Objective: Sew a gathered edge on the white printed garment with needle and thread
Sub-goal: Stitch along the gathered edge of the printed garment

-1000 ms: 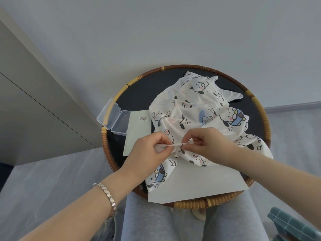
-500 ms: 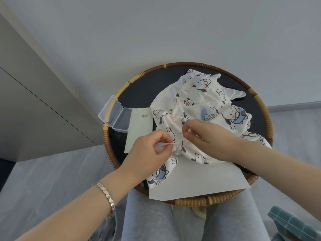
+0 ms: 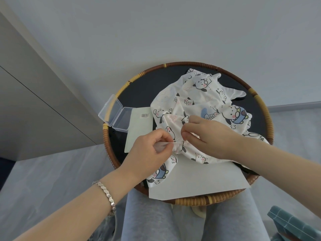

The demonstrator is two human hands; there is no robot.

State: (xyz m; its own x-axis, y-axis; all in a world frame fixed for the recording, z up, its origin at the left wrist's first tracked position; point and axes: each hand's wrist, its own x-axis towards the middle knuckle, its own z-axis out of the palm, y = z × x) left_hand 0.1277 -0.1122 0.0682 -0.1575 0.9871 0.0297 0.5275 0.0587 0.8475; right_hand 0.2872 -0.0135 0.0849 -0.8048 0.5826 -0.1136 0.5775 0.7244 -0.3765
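The white garment printed with cartoon dogs (image 3: 196, 101) lies crumpled on the round tray with a woven rattan rim (image 3: 191, 200), partly over a white sheet of paper (image 3: 199, 180). Its gathered edge (image 3: 178, 147) is at the near side, between the two hands, and its length runs from left to right.

The left hand (image 3: 149, 152) is curled and pinches the left end of this edge between thumb and forefinger. The right hand (image 3: 206, 136) pinches a thin silver needle (image 3: 180, 137), which slants down and to the left, with its point at the bunched cloth. The thread is too fine to see.

The right hand is the nearer one to the needle. I judge that the coming stitch goes leftward along the edge, toward the left hand that holds it.
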